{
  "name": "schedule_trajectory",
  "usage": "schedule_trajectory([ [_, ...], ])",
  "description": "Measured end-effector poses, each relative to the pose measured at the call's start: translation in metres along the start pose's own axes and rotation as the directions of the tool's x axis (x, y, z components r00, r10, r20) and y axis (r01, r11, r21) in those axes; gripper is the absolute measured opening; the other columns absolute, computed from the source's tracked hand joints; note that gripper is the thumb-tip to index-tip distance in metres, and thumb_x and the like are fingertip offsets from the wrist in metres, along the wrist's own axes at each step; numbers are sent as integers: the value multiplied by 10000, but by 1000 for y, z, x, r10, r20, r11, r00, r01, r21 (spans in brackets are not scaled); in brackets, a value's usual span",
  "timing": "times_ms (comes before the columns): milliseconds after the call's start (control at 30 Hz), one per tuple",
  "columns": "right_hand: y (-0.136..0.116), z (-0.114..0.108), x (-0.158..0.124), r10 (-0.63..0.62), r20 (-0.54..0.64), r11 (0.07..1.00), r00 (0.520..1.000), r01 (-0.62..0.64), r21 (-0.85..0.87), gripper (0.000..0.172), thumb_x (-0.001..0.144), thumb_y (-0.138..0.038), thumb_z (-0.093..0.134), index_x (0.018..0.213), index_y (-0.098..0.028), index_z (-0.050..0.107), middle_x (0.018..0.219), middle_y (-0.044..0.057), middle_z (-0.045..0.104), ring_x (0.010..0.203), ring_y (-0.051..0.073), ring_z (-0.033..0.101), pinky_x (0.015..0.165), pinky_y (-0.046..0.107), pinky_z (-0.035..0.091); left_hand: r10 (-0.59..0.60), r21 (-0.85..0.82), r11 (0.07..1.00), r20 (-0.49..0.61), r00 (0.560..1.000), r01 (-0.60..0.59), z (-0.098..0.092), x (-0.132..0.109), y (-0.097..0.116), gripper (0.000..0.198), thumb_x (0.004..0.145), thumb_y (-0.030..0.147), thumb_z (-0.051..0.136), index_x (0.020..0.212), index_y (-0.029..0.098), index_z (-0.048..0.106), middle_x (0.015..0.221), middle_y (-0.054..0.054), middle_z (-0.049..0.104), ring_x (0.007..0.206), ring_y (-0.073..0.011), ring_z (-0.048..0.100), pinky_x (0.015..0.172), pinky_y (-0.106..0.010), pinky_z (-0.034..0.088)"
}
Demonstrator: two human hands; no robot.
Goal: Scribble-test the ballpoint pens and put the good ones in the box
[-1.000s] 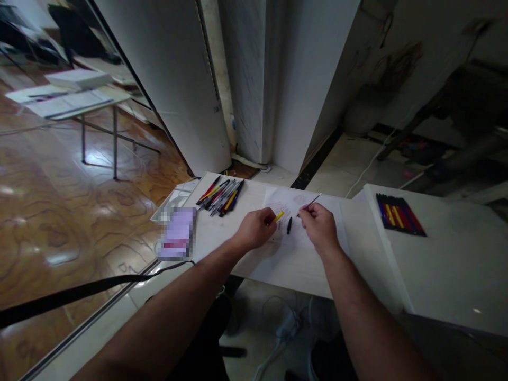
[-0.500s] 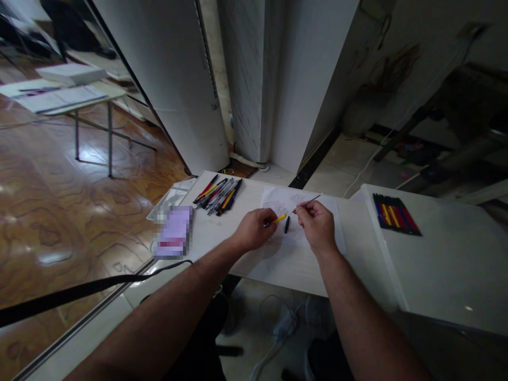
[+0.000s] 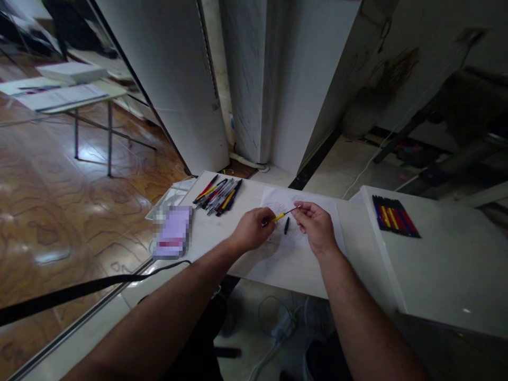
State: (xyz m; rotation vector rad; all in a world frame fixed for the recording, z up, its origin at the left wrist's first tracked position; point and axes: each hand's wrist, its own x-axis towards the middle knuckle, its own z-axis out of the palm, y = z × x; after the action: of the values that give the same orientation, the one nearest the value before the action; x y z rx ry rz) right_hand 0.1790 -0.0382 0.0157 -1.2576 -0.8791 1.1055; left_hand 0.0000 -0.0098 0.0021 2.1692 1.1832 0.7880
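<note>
My left hand (image 3: pixel 254 230) is closed around a yellow pen barrel (image 3: pixel 279 216), whose front end points toward my right hand. My right hand (image 3: pixel 318 226) pinches a thin pen refill (image 3: pixel 292 209) at its far end. The refill lines up with the barrel, and its near end looks to be inside the barrel's opening. Just below, a short black pen part (image 3: pixel 286 226) lies on a printed white sheet of paper (image 3: pixel 278 196). Both hands hover over this sheet.
A loose pile of pens (image 3: pixel 218 196) sits at the table's left, near a blurred-out purple object (image 3: pixel 175 230). To the right, a row of black, red, yellow and blue pens (image 3: pixel 396 216) rests on a raised white surface (image 3: pixel 444 275). A black strap (image 3: pixel 79 293) crosses at lower left.
My right hand has brought the refill down and left, from above the sheet to the barrel's front end. The left hand with the yellow barrel has barely moved.
</note>
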Motion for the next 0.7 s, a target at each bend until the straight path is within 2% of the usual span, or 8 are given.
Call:
schedule_trajectory([
  [233,5,-1,0,-52,-35,997,998,50,-50,280,646,-355,781,797,-151,664,572,-10,607,491,88,499,401,187,316,11,23,1000,5,1000,-11,0,0,0,116,765,161,582,844,166,667,758,-23,633,681,-132,551,635,-238,425],
  [500,6,-2,-1,-90,-40,994,995,87,-69,246,665,-354,774,751,-164,644,631,17,667,500,104,539,402,201,341,39,24,999,37,999,-40,-1,-1,1,149,802,168,556,879,164,683,805,-41,652,721,-147,574,670,-256,441],
  [700,11,-3,1,-157,-78,978,984,144,-151,259,686,-394,753,761,-172,644,681,32,690,552,133,589,423,217,377,65,29,997,25,998,-65,-1,-1,0,145,818,172,556,893,167,681,827,-44,660,748,-154,581,689,-266,445],
])
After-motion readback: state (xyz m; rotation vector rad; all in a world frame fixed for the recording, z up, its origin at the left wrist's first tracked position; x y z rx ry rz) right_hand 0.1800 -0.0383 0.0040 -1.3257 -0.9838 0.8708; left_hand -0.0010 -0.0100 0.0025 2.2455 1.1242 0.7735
